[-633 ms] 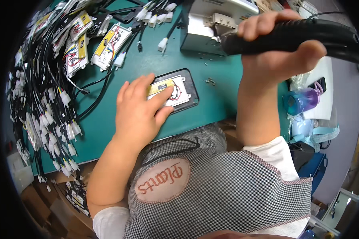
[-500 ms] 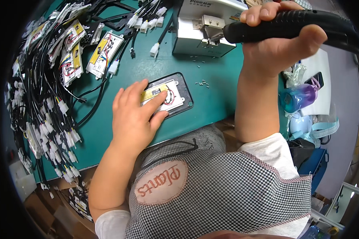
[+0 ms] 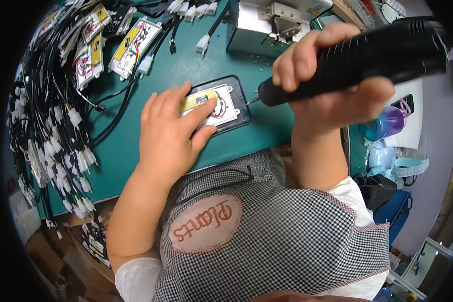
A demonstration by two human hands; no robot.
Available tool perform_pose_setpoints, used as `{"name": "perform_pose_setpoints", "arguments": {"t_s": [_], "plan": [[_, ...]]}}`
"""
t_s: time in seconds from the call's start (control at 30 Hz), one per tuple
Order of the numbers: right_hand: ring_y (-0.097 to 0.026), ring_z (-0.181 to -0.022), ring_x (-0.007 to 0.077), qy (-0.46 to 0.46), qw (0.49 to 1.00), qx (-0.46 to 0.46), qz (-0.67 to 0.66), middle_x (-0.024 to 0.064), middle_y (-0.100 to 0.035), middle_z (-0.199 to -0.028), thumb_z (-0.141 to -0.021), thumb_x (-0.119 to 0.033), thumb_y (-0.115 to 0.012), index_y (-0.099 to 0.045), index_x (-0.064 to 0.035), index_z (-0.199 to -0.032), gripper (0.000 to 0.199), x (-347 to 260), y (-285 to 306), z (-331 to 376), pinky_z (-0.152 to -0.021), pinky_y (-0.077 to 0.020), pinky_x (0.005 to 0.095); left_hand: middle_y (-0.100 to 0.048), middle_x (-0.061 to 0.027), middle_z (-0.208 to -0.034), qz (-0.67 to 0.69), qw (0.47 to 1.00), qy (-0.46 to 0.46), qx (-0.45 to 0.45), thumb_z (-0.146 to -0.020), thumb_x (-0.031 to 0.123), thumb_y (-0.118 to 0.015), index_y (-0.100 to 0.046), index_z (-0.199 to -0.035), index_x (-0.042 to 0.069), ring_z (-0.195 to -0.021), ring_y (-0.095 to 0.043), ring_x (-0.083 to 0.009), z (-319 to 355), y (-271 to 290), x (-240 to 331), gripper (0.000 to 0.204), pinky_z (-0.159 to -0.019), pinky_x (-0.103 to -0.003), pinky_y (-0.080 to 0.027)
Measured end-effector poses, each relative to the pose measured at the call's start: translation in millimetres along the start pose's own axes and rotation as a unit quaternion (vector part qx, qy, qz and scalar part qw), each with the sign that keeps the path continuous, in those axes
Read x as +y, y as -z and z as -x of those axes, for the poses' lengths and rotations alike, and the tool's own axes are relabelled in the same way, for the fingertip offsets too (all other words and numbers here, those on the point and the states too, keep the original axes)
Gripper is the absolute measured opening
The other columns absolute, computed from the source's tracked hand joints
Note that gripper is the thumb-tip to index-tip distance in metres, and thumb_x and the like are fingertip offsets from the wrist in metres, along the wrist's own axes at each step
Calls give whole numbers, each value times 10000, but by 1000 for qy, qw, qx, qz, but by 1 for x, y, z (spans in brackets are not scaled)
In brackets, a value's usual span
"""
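The left hand [image 3: 168, 128] is spread over a white circuit module [image 3: 230, 111] in a black casing [image 3: 243, 95] on the bench [image 3: 191, 65]; the yellow label [image 3: 210, 94] under its fingers carries dark print too small to read. The right hand [image 3: 332, 109] is wrapped around a black power screwdriver [image 3: 357, 58], its bit at the casing's edge, contact unclear. Nearer the body than both hands, an apron patch [image 3: 206, 224] bears red stitched lettering.
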State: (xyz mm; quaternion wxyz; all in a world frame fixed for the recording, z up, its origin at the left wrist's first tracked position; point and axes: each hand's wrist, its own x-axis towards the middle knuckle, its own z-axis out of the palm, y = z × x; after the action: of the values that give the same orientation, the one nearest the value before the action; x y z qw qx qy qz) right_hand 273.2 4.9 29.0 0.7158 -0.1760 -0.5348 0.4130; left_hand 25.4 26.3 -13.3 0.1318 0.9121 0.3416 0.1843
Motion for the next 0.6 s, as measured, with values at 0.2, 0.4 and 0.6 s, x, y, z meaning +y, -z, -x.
{"name": "perform_pose_setpoints", "arguments": {"t_s": [0.2, 0.4, 0.6], "plan": [[-604, -622, 221, -53, 993, 47, 94, 128, -595, -793, -781, -799, -587, -480, 18, -1141, 900, 8, -24, 21, -577, -523, 342, -568, -156, -1310, -7, 1000, -1, 1, -734, 259, -796, -711, -1194, 242, -1215, -534, -349, 1, -1, 0, 468, -1056, -540, -383], [-595, -623, 209, -86, 988, 0, 125, 120, -589, -772, -752, -726, -695, -483, 25, -1118, 862, 11, -32, 20, -561, -515, 323, -568, -155, -1308, 5, 1000, 1, 4, -731, 257, -799, -716, -1182, 227, -1217, -534, -349, 2, 1, 1, 459, -1055, -541, -383], [-590, -609, 198, -67, 993, -69, 66, 107, -588, -758, -731, -663, -763, -489, 31, -1101, 834, 19, -28, 16, -545, -509, 296, -570, -153, -1306, 8, 1000, 6, 15, -730, 271, -804, -722, -1164, 220, -1222, -529, -350, 4, -1, 0, 445, -1060, -541, -379]]}}
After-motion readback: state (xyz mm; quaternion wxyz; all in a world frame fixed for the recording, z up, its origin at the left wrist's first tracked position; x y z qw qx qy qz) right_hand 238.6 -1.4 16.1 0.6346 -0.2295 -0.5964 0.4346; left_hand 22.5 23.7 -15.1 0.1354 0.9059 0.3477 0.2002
